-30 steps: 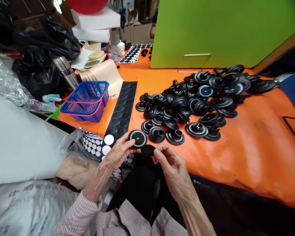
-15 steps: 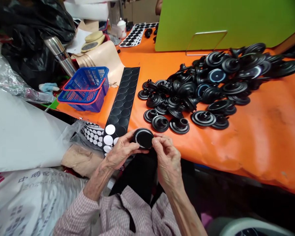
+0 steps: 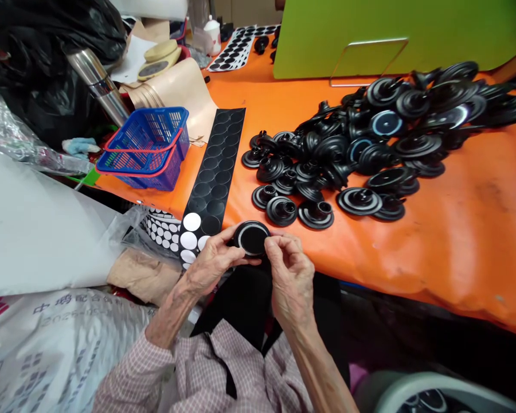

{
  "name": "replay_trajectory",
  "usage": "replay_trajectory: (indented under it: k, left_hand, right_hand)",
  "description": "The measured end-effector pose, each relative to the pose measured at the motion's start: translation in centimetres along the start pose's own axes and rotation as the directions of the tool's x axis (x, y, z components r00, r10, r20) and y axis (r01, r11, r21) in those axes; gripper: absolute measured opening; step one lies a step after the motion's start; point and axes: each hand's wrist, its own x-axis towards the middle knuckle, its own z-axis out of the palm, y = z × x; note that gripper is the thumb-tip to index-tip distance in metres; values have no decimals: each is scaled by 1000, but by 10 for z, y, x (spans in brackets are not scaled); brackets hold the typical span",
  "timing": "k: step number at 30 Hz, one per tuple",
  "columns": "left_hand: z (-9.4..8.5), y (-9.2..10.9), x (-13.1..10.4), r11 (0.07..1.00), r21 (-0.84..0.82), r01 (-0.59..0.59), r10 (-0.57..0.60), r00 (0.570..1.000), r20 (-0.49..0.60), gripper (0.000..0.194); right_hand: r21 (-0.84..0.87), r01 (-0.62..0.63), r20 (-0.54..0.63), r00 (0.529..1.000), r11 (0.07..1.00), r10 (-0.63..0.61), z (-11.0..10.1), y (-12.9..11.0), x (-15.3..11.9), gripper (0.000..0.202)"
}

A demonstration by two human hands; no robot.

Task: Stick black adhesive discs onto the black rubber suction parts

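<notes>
My left hand (image 3: 210,263) grips a black round plastic base (image 3: 239,234) by its left edge, thumb on the face and fingers behind. A pale grey ring runs round that face, and a matte black round sticker (image 3: 253,240) covers its middle. My right hand (image 3: 292,275) has thumb and forefinger pinched at the sticker's right edge; the fingertips partly hide the contact. Just beyond my left hand lies a black sheet of round stickers (image 3: 215,172), with several white circles at its near end.
Many similar black parts (image 3: 327,155) are heaped on the orange tabletop (image 3: 468,229). A blue basket (image 3: 155,178) stands at left, near a steel flask (image 3: 98,86). Behind the heap rises a green board (image 3: 370,34). A pale bucket (image 3: 395,396) sits below, right.
The sticker now lies more centred inside the grey ring. Both hands keep their hold, with a slight shift of the right fingers. The whole view has tilted slightly.
</notes>
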Motion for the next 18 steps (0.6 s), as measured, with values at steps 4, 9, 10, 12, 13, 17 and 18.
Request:
replay_trajectory:
  k: [4,9,10,12,13,17,18]
  left_hand:
    - [0,-2,0,1000,2,-15,15,1000,18,35]
    - [0,-5,1,1000,1,-31,31,999,-40,32]
    - [0,-5,1,1000,3,-27,27,998,-62,33]
    - [0,-7,1,1000,2,-22,22,995,-102,34]
    - [0,-8,1,1000,-1,-24,24,993,-119,34]
    - [-2,-10,1,999,6,-43,44,984,-171,35]
    - [-3,-11,0,999,12,-47,49,983,-176,36]
  right_hand:
    - [-39,37,-25,999,999,-38,3,2,-2,21]
    - [-163,142,-57,987,976,-153,7,9,-4,17]
    - [-194,172,-58,981,966,-186,8,11,-4,17]
    - [-251,231,-52,967,940,-251,9,15,-5,15]
    - [-276,262,-44,958,925,-285,10,17,-5,14]
    - [-389,392,-1,905,833,-426,13,21,-6,11]
    - [-417,424,13,887,804,-461,14,22,-6,11]
